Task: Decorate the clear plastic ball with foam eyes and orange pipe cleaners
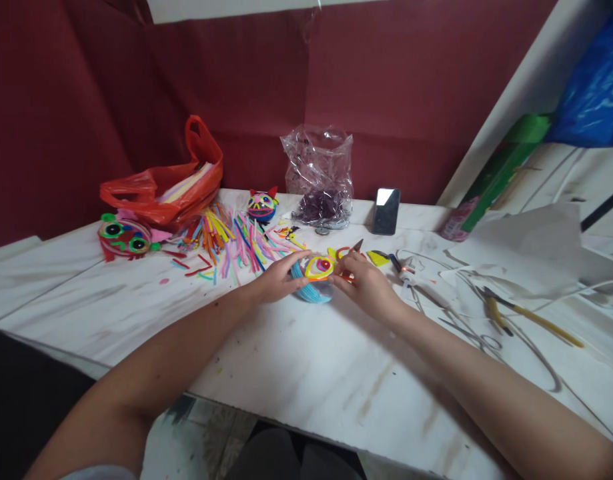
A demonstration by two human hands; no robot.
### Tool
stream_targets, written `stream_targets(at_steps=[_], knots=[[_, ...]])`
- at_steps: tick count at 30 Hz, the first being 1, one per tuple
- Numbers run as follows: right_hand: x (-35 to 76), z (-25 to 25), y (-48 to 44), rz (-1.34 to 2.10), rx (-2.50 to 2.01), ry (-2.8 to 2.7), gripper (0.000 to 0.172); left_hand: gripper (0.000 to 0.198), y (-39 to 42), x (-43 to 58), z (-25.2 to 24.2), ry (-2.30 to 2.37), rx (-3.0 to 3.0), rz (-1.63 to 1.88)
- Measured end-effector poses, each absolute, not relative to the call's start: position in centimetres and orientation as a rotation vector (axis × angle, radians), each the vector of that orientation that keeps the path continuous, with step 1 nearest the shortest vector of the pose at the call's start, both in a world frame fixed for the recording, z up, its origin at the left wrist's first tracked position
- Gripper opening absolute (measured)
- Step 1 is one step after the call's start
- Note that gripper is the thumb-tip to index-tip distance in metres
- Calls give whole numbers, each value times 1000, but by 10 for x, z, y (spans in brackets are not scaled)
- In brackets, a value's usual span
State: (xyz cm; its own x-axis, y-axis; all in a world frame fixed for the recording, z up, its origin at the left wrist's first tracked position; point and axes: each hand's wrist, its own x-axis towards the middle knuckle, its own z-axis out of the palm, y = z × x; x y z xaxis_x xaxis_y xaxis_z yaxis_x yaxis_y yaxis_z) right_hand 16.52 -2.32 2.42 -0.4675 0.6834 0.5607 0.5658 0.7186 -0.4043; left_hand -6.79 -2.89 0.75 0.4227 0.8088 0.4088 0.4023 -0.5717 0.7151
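My left hand (276, 280) and my right hand (363, 283) close in from either side on a small craft ball (317, 280) resting on the white table (296, 373). The ball is wrapped in light blue pipe cleaner, with a yellow, red and pink eye-like spiral on top. My left fingers curl round its left side. My right fingers pinch at its right edge, by an orange piece. Loose colourful pipe cleaner pieces (231, 243) lie just behind my left hand.
A finished cat-face ball (262, 204) and a red-and-green owl-like piece (126, 238) sit at the back left, beside a red plastic bag (169, 183). A clear bag (320, 177), a phone (386, 211), yellow-handled pliers (529, 313), scissors (471, 333) and paper (526, 247) lie right.
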Motion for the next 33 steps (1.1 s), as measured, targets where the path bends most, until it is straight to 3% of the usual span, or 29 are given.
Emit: stream_targets(at_steps=[21,25,33], knots=[[166,27,-25,261,-935,-2231,7,63,-28,-69,5,981,2111,1023],[168,29,-27,171,-891,-2290,3,63,-27,-70,3,979,2079,1029],[168,36,-38,-18,-841,-2454,11,63,-25,-72,0,960,2070,1021]])
